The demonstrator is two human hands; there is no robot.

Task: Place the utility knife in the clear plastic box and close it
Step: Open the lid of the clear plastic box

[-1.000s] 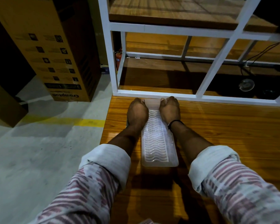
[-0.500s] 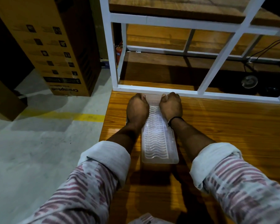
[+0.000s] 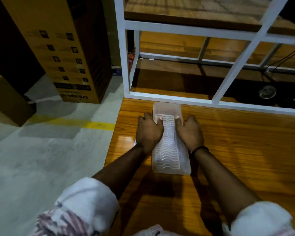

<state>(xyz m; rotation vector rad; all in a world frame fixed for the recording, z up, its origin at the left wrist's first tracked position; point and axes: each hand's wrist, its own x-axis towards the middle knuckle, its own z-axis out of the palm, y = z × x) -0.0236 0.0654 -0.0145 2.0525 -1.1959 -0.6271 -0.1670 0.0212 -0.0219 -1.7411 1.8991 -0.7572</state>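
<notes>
Surroundings: clear plastic box (image 3: pixel 171 150) lies lengthwise on the wooden table (image 3: pixel 237 142), its far end just short of the white metal frame (image 3: pixel 177 97) that stands on the table beyond it.
Beyond the box: past the frame's lower bar, a darker wooden surface with a black cable (image 3: pixel 286 60) and a small round object (image 3: pixel 267 91) — too dim to name.
Left of the box: past the table edge, grey floor with a yellow line (image 3: pixel 85 124); farther off a tall cardboard carton (image 3: pixel 61 53) stands upright, and a second brown carton (image 3: pixel 5 101) is cut off by the picture's edge.
Obstructions: nothing stands between the hands and the box; the frame closes off its far end.
Left hand (image 3: pixel 149 132): laid palm down on the left long edge of the box, thumb tip on the ribbed lid (image 3: pixel 168 143), the other fingers loosely curled over the side — pressing, not gripping round anything.
Right hand (image 3: pixel 191 132): mirrors it on the right long edge, thumb tip on the lid, a dark band at the wrist.
Box state: lid sits on top with its wavy ribs showing; whether it is fully snapped down I cannot tell.
Utility knife: not to be made out — the ribbed, cloudy lid hides whatever is inside the box.
Cut off: rolled white cuffs and striped sleeves (image 3: pixel 78 217) nearer than the box run out of the bottom edge.
</notes>
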